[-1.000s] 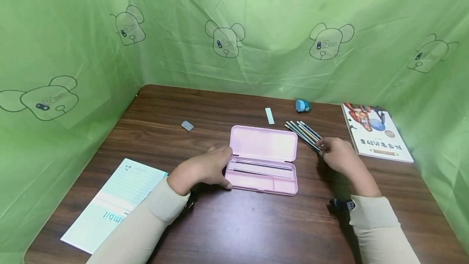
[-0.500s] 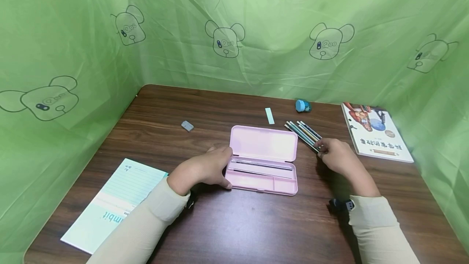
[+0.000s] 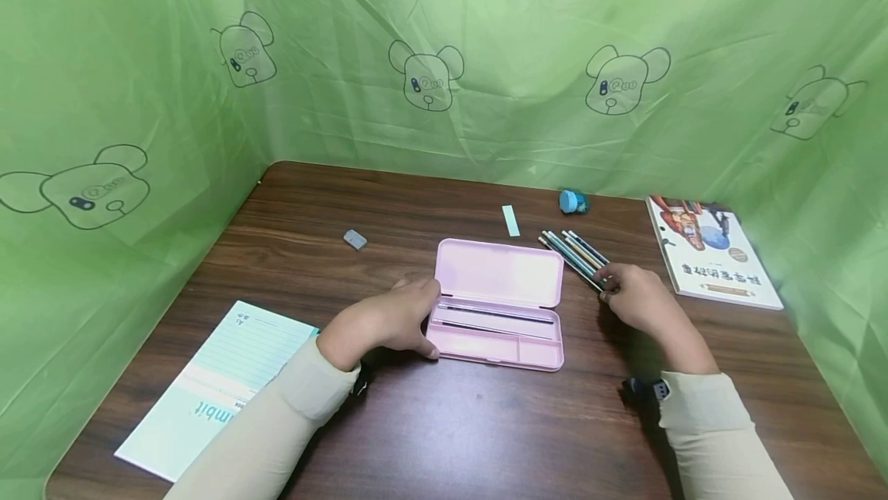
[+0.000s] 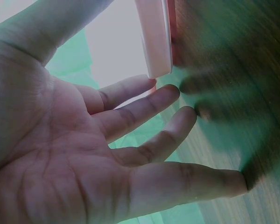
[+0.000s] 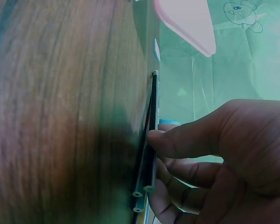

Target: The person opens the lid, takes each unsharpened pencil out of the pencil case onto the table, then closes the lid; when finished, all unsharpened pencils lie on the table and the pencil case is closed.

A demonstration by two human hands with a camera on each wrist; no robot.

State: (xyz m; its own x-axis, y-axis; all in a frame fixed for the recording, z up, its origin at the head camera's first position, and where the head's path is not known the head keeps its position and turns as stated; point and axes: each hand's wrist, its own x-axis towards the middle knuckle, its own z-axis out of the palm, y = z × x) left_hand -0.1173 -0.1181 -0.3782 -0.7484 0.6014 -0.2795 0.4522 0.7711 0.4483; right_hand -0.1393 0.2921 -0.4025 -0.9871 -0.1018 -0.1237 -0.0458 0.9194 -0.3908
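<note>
Now — left hand (image 3: 388,319) relaxed, steadying pink pencil case (image 3: 496,303) | right hand (image 3: 641,298) pinching pencils (image 3: 574,253) — on table (image 3: 444,423)

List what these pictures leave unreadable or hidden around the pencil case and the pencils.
- Head view: the right hand covers the near ends of the pencils; their exact count is too small to tell.
- Right wrist view: the thumb hides how many pencils it pinches.
- Left wrist view: only a corner of the pencil case shows; the frame edge cuts the rest.
- Head view: the book title is too small to read.
</note>
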